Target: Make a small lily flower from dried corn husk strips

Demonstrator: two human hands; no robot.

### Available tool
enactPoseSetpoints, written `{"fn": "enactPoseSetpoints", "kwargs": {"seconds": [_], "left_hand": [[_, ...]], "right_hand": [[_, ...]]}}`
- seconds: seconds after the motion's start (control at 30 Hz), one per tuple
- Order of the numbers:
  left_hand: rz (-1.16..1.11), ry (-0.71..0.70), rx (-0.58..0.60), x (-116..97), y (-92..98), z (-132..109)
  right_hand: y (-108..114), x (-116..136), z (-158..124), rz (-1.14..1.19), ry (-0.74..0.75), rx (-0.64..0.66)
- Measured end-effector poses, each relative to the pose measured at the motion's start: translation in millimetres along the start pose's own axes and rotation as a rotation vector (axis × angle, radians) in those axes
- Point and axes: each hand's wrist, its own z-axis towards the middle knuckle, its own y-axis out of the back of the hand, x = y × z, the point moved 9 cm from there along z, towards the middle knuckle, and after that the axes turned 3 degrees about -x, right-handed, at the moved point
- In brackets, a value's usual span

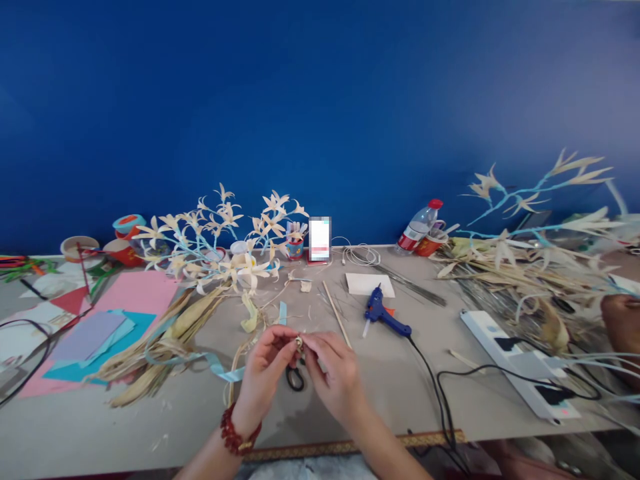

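Observation:
My left hand point(267, 363) and my right hand point(336, 373) meet low in the middle, fingertips pinched together on a small pale crumpled piece of husk point(299, 343). Its exact shape is mostly hidden by the fingers. Just below them lie scissors with black handles point(295, 380), the blades out of sight. To the left of my left hand, a light blue ribbon point(215, 368) curls beside a bundle of dried corn husks point(173, 337). A thin wooden stick point(336, 312) lies beyond my right hand. Pale husk flowers point(200, 227) on blue stems stand farther back.
A blue glue gun point(383, 312) trails its cord toward a white power strip point(515, 373) on the right. Coloured paper point(90, 340) lies left. At the back are a phone point(320, 239), a bottle point(419, 227) and cups. Another person's hand point(620, 327) shows at far right.

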Motion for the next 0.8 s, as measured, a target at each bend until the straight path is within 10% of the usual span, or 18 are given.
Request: {"fn": "enactPoseSetpoints", "kwargs": {"seconds": [0.37,0.8], "left_hand": [[0.501,-0.330,0.017,-26,-4.4,-9],[0.509,-0.228,0.064,-19,-2.8,-11]], "right_hand": [[0,-2,0,0.068,-0.013,0.066],[-17,-30,10,0.343,-0.336,0.238]]}}
